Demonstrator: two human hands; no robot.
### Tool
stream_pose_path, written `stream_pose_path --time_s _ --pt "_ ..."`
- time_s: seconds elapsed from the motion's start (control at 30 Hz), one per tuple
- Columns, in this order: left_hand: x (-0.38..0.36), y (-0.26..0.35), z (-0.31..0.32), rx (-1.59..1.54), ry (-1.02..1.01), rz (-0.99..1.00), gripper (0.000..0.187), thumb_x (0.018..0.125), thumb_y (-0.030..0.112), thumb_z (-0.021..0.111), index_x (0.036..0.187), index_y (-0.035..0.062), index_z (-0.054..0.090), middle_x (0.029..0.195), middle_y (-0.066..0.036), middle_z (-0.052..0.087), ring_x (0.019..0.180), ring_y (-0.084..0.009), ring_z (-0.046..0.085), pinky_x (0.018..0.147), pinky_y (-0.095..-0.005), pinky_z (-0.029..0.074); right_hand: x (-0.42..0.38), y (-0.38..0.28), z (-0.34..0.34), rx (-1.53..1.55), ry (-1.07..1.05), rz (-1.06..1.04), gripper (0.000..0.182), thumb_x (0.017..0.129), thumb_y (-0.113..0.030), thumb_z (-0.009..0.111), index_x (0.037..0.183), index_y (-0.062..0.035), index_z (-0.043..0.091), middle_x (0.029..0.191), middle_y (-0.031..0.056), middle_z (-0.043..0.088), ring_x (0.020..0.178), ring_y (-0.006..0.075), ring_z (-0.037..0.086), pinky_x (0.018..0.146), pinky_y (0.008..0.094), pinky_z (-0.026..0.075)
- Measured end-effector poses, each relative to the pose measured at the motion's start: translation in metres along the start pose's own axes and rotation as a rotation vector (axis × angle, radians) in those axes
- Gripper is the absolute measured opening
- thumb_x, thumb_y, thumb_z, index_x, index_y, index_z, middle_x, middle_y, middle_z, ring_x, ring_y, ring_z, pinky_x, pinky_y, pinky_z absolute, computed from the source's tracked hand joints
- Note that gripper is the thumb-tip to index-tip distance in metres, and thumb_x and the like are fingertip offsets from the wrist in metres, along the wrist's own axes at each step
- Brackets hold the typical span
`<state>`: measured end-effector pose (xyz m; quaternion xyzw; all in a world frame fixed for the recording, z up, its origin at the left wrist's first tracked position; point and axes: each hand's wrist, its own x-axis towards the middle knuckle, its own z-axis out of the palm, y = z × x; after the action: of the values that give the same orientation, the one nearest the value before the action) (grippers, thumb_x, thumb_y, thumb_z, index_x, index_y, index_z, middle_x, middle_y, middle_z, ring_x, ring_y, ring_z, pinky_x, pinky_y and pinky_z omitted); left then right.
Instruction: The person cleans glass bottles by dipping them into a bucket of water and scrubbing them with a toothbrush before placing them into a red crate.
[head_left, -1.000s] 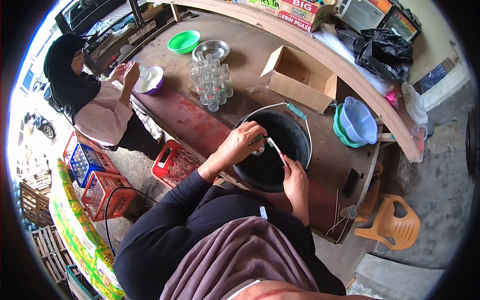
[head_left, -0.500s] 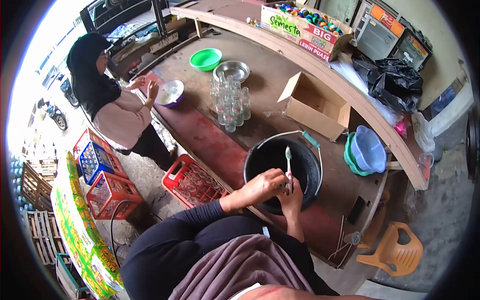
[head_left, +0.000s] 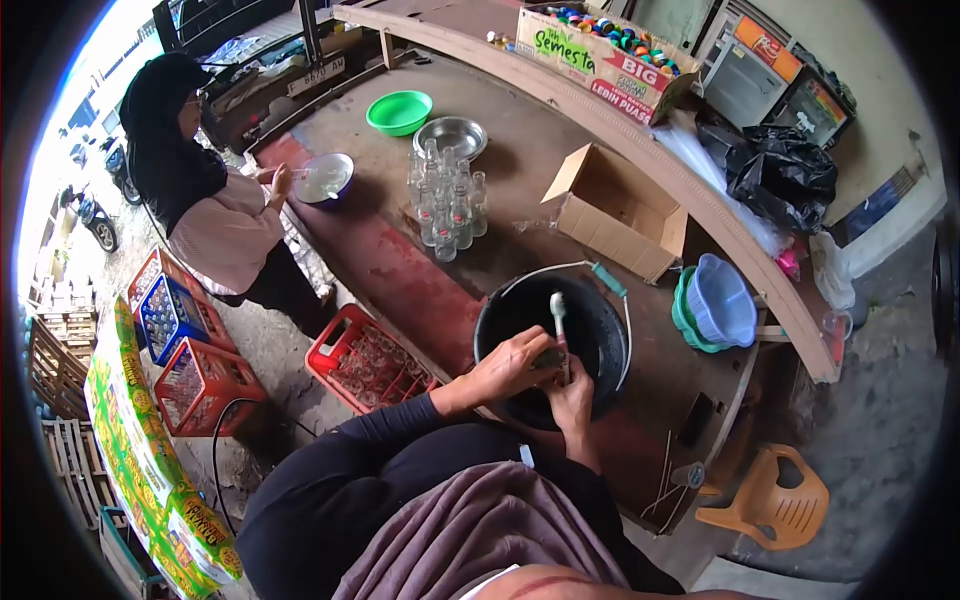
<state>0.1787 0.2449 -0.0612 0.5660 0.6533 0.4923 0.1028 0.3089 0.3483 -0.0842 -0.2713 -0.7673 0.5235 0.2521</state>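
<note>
A toothbrush (head_left: 560, 322) with a pale head and a pink-and-white handle stands bristles up in my right hand (head_left: 573, 400). My left hand (head_left: 510, 365) meets it, fingers closed around something small and dark that they mostly cover. Both hands are over the near side of a black bucket (head_left: 490, 330) with a wire handle and a turquoise grip. Beyond the bucket, several clear glass bottles (head_left: 445, 205) stand grouped on the table (head_left: 400, 265).
A co-worker (head_left: 215, 200) has hands at a white-and-purple basin (head_left: 345, 180). A green basin (head_left: 398, 112), a metal bowl (head_left: 478, 135), an open carton (head_left: 620, 225) and blue basins (head_left: 725, 305) are on the table. A red crate (head_left: 345, 325) of bottles stands by its left edge.
The co-worker's hands have lowered to the basin. My hands keep hold at the bucket, with the toothbrush still upright. The whole view has shifted slightly.
</note>
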Motion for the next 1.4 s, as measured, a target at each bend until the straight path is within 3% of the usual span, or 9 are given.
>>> stream_pose_path --time_s 0.07,0.13,0.17,0.3,0.5,0.63,0.8,0.9,1.4 --pt "-0.003 -0.005 0.006 0.026 -0.019 -0.005 0.033 0.081 0.013 0.074 0.108 0.003 0.058 0.098 -0.014 0.056 0.086 -0.0325 0.062 0.074 -0.0393 0.053 -0.001 -0.005 -0.007 -0.102 -0.067 0.07 0.037 0.074 -0.011 0.08 0.105 -0.0008 0.064 0.076 0.0092 0.061 0.068 0.018 0.06 0.063 0.034 0.049" --pt "-0.002 -0.009 0.006 0.028 -0.009 0.0 0.031 0.081 0.015 0.074 0.106 0.0029 0.059 0.096 -0.012 0.057 0.089 -0.0324 0.06 0.076 -0.0397 0.052 -0.002 0.0 -0.011 -0.199 -0.079 -0.131 0.044 0.076 -0.013 0.081 0.113 -0.0005 0.061 0.087 0.0135 0.062 0.078 0.026 0.065 0.068 0.0382 0.05" --pt "-0.001 -0.013 0.004 0.1 0.037 0.013 0.03 0.081 0.015 0.075 0.104 0.0032 0.06 0.094 -0.011 0.057 0.09 -0.032 0.06 0.077 -0.0398 0.051 -0.004 -0.001 -0.018 -0.216 -0.136 -0.072 0.041 0.086 -0.014 0.072 0.122 -0.001 0.059 0.096 0.0162 0.059 0.085 0.0333 0.064 0.073 0.0424 0.049" --pt "0.004 -0.008 -0.006 0.159 0.12 -0.059 0.033 0.081 0.016 0.075 0.107 0.0033 0.06 0.096 -0.011 0.06 0.091 -0.0307 0.059 0.078 -0.0397 0.049 -0.007 0.001 -0.037 -0.42 -0.123 -0.106 0.034 0.097 -0.009 0.049 0.13 -0.0046 0.057 0.096 0.0167 0.058 0.089 0.0376 0.061 0.077 0.0439 0.048" --pt "0.003 -0.012 -0.007 0.009 0.155 -0.17 0.033 0.083 0.009 0.073 0.112 0.0021 0.058 0.104 -0.013 0.06 0.095 -0.0317 0.064 0.079 -0.0385 0.052 -0.001 0.003 -0.034 -0.713 -0.163 -0.012 0.031 0.096 -0.009 0.052 0.126 -0.0052 0.06 0.099 0.0168 0.06 0.088 0.0373 0.064 0.074 0.044 0.05" --pt "0.008 -0.012 -0.013 -0.04 0.139 -0.234 0.034 0.084 0.007 0.072 0.114 0.0034 0.059 0.106 -0.013 0.061 0.093 -0.0282 0.066 0.079 -0.0361 0.054 0.007 -0.003 -0.023 -0.472 -0.062 -0.155 0.031 0.091 -0.003 0.059 0.122 -0.0064 0.064 0.094 0.0162 0.06 0.086 0.0375 0.064 0.074 0.044 0.051" --pt "0.012 -0.021 -0.014 -0.09 0.232 -0.235 0.031 0.086 0.015 0.072 0.111 0.0025 0.059 0.098 -0.014 0.064 0.089 -0.0315 0.067 0.074 -0.0378 0.053 0.013 0.009 -0.03 -0.599 -0.138 -0.048 0.034 0.087 0.001 0.062 0.121 -0.0053 0.065 0.094 0.0179 0.059 0.085 0.0378 0.063 0.075 0.0433 0.05" --pt "0.017 -0.024 -0.017 -0.101 0.259 -0.325 0.032 0.088 0.015 0.072 0.114 0.0028 0.059 0.103 -0.014 0.067 0.094 -0.0284 0.07 0.08 -0.0365 0.057 0.009 -0.01 -0.025 -0.366 -0.096 -0.032 0.037 0.087 0.001 0.062 0.123 -0.0082 0.064 0.095 0.0169 0.058 0.085 0.0373 0.062 0.075 0.0449 0.05" --pt "0.016 -0.039 -0.027 -0.179 0.126 -0.326 0.034 0.091 0.012 0.066 0.122 0.0076 0.055 0.115 -0.013 0.064 0.103 -0.0313 0.066 0.088 -0.0391 0.055 0.033 0.014 -0.037 -0.653 -0.261 0.036 0.036 0.09 0.001 0.058 0.125 -0.0075 0.061 0.097 0.0166 0.057 0.088 0.0363 0.063 0.077 0.044 0.05"
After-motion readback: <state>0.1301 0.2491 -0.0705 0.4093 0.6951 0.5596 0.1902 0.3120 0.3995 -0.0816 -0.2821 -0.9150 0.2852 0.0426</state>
